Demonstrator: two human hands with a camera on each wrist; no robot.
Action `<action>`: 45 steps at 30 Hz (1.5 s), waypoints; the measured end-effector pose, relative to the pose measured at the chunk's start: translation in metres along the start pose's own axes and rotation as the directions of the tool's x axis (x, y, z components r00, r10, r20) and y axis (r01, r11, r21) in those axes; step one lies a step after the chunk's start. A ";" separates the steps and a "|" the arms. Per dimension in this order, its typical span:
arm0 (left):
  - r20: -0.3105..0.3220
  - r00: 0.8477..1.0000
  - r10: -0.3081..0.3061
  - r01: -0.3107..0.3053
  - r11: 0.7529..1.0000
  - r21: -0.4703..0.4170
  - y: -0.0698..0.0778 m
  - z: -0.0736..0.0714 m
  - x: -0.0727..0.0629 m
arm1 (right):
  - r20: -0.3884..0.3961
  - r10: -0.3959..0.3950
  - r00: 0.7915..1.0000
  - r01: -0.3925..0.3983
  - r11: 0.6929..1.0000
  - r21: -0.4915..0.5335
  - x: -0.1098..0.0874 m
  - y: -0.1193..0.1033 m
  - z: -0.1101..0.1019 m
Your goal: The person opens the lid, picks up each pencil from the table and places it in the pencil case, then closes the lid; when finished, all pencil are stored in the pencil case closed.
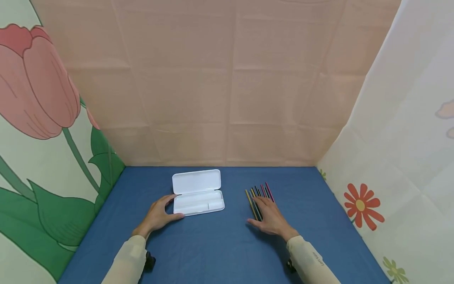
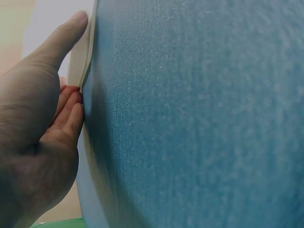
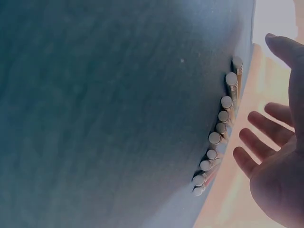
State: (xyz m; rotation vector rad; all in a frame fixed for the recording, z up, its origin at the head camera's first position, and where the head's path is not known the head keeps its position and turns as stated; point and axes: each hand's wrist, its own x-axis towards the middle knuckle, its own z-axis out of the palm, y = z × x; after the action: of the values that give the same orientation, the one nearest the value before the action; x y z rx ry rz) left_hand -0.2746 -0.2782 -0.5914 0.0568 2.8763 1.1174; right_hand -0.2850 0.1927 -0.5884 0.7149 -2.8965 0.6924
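An open white pencil case [image 1: 193, 203] lies on the blue table with its lid [image 1: 196, 182] laid back, a small divider inside near the right end. My left hand [image 1: 158, 214] grips its left end, thumb along the front edge and fingers at the back left corner. In the left wrist view, the thumb and fingertips of that hand [image 2: 47, 95] touch the case's white side [image 2: 81, 52]. To the right, several coloured pencils [image 1: 250, 199] lie side by side. My right hand [image 1: 271, 219] hovers over them with spread fingers. White-tipped pencil ends [image 3: 215, 137] face the right wrist camera.
The blue cloth [image 1: 213, 252] covers the table. A beige curtain [image 1: 227, 86] closes off the back, with a tulip-printed cloth [image 1: 39, 86] on the left and a flower-printed white cloth [image 1: 397, 157] on the right.
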 end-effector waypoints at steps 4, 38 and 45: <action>0.000 1.000 0.000 0.000 1.000 0.009 0.000 0.000 0.000 | 0.014 -0.006 1.000 0.007 1.000 -0.017 0.000 0.002 0.001; 0.007 1.000 -0.002 0.002 1.000 -0.002 0.000 -0.001 0.001 | 0.003 -0.113 0.994 0.113 0.993 -0.034 0.003 0.001 -0.002; 0.010 1.000 -0.004 0.004 1.000 -0.002 -0.001 0.001 0.000 | 0.033 -0.103 0.994 0.104 0.995 -0.005 0.003 0.001 -0.003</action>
State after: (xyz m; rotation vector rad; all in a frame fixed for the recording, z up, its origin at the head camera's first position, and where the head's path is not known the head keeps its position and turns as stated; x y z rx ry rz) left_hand -0.2751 -0.2787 -0.5929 0.0569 2.8651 1.1167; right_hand -0.2885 0.1932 -0.5853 0.8764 -2.8648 0.6646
